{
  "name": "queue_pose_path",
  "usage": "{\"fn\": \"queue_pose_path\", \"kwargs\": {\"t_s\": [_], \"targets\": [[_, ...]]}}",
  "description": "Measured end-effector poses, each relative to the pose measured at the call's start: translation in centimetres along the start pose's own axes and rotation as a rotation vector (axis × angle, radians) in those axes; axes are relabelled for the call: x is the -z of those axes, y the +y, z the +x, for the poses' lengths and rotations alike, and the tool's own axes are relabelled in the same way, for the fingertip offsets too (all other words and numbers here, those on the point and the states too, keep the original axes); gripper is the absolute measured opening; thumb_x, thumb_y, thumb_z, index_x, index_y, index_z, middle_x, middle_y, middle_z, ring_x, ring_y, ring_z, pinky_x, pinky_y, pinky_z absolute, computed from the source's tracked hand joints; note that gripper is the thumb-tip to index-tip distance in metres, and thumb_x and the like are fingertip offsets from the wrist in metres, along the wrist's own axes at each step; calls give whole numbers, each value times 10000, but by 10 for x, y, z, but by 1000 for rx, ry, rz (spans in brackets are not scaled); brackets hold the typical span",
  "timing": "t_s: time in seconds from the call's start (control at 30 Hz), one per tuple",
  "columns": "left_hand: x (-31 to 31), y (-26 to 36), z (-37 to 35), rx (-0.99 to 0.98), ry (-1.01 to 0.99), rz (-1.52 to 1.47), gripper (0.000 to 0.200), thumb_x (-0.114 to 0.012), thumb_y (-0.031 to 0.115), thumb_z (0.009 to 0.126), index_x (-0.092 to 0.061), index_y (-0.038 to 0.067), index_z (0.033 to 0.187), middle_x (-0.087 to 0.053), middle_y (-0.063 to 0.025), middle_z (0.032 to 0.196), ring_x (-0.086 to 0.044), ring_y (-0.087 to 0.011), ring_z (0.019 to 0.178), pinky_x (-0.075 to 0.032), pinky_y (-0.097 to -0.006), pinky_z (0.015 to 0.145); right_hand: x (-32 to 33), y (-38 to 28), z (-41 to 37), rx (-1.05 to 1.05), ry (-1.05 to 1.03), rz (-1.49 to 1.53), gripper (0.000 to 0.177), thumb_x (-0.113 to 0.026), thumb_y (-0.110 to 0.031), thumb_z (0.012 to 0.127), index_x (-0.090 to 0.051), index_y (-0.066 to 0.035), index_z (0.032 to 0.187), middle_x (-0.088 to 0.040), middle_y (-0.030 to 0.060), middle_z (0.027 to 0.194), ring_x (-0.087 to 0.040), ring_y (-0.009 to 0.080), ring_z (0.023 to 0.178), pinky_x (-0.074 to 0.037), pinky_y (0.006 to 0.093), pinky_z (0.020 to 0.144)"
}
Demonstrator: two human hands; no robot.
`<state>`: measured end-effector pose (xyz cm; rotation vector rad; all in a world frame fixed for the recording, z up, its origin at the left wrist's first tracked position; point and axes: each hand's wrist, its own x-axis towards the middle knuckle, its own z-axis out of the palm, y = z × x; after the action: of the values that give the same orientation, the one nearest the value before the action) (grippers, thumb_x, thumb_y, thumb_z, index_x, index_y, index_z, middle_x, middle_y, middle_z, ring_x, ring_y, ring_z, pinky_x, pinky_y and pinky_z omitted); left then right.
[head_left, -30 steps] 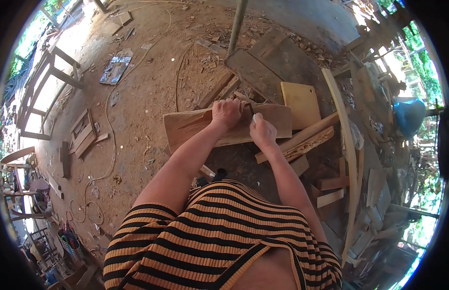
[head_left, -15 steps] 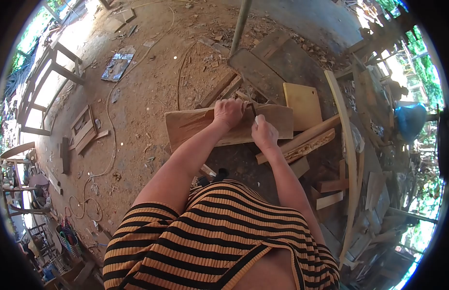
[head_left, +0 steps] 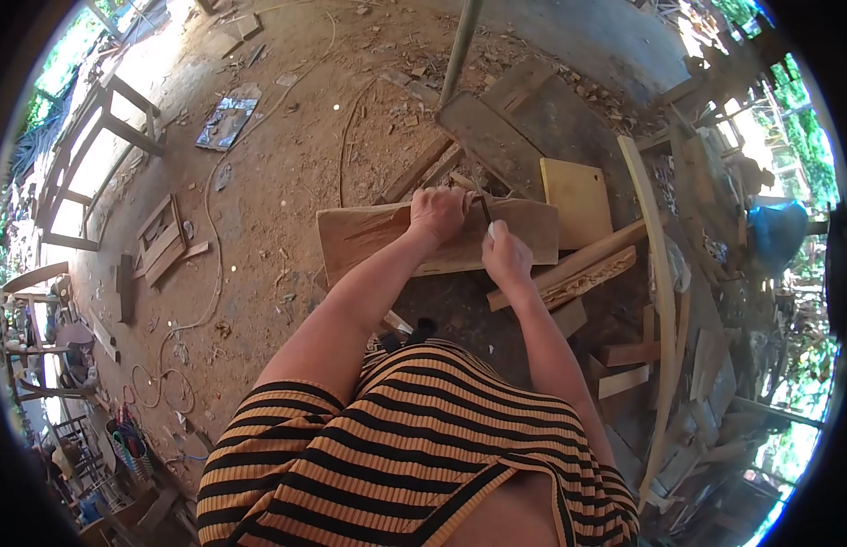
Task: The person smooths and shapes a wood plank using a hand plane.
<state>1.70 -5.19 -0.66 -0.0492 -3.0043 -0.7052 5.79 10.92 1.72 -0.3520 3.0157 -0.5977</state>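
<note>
The board [head_left: 369,239] lies across loose scrap [head_left: 583,273] at mid-scene, unclamped, and may shift under pressure. The left hand [head_left: 437,214] clenches its far edge. The right hand [head_left: 507,257] is closed round a thin tool [head_left: 485,211] just beside the left; a slip could cut it.

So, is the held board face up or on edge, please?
Face up: the board shows its broad face; left hand grips its far edge, right hand holds a tool.

The scene is lit by bright daylight, glare is blown out at the upper corners, and edges are bent and vignetted by fisheye distortion.
</note>
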Motion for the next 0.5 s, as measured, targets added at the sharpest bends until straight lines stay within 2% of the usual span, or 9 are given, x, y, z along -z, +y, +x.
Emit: {"fn": "queue_pose_path", "kwargs": {"t_s": [0.1,0.27,0.37,0.5], "targets": [[4,-1,0,7,-3,-12,371,-426,367,943,-644,95,814,-659,-143,822,-634,-325,804,-449,-449,759,-1,-4,2,-15,-4,-40,168,-552,-215,882,-498,-57,899,-626,214,719,-622,410,738,-469,520,642],[6,0,1,40,-53,-28,379,-417,375,946,-643,97,825,-659,-143,821,-633,-325,811,-446,-445,768,17,5,-74,-105,-111,-19,174,-552,-220,883,-495,-57,900,-630,211,720,-619,422,736,-468,520,644],[5,2,1,16,-53,-5,382,-413,379,947,-643,97,832,-660,-141,821,-633,-324,818,-446,-442,763,21,7,-70,-96,-97,1,172,-555,-219,880,-493,-60,902,-630,212,721,-620,420,738,-469,519,647],[-1,0,-1,-10,0,17,382,-414,378,947,-644,98,824,-658,-135,809,-635,-318,809,-447,-435,754,8,-1,-10,-19,-30,21,172,-555,-218,879,-492,-60,908,-631,210,724,-622,416,739,-469,519,649]]}}
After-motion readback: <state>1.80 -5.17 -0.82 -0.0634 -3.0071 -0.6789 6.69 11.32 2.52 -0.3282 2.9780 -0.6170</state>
